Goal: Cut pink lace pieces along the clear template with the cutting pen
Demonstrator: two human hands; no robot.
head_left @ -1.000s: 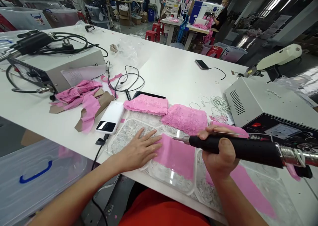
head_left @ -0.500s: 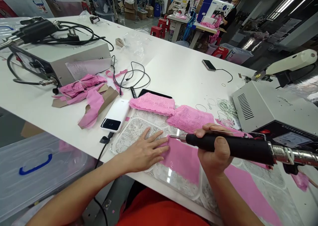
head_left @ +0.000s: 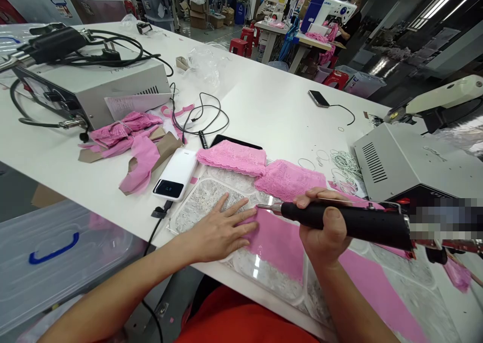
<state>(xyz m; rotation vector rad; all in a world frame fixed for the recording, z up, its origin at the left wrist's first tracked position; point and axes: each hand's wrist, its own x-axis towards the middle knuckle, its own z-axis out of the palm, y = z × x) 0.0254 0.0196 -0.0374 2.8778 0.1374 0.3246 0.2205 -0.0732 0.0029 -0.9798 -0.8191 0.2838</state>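
Observation:
My left hand (head_left: 226, 231) lies flat with its fingers spread, the fingertips on the left edge of a pink fabric piece (head_left: 279, 242). That fabric rests on a clear plastic template (head_left: 204, 202) with a grey and white pattern. In my right hand (head_left: 326, 232) is a black-handled tool (head_left: 362, 225), held level, its metal tip at the fabric's upper left corner beside my left fingertips. Two pink lace pieces, one on the left (head_left: 234, 157) and one on the right (head_left: 289, 178), lie just behind the template.
A white power bank (head_left: 181, 169) and pink scraps (head_left: 138, 162) lie to the left. Grey boxes stand at the far left (head_left: 113, 81) and right (head_left: 407, 157). A phone (head_left: 319, 98) lies farther back. Behind the table, a person (head_left: 350, 23) is at a sewing machine.

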